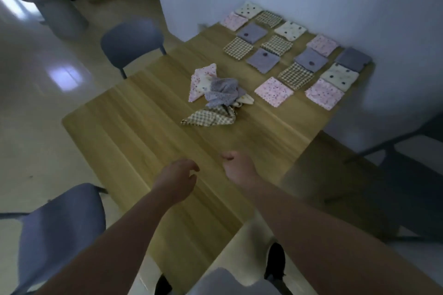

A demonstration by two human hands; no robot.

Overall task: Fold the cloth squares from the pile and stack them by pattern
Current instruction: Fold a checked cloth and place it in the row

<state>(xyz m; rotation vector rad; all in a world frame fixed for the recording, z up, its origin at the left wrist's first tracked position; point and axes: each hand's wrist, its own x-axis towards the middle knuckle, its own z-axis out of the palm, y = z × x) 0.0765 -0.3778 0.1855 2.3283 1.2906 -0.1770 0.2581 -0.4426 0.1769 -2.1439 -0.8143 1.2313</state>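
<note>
While nothing is yet in either hand, I read the scene from the heap outward. The long pale wooden table carries it all. Beyond the heap, toward the white wall, lie the folded cloth squares, flat and side by side in rows: pink floral, lilac, brown check and cream spotted. They are mixed, not stacked by pattern.

The crumpled pile of unfolded cloth squares sits mid-table, well apart from my hands. A lilac cloth is bunched on top, a pink floral cloth leans on the far-left side, and a brown checked cloth spills flat toward me.

I judge these cloths light, limp and thin. They will sag and drag their neighbours, so I would pinch one free corner. The checked cloth's near point looks the easiest hold.

My left hand hovers on the near side of the heap, fingers loosely curled and relaxed, holding nothing. My right hand hovers just beside it, fingers curled under in a loose fist, also holding nothing.
</note>
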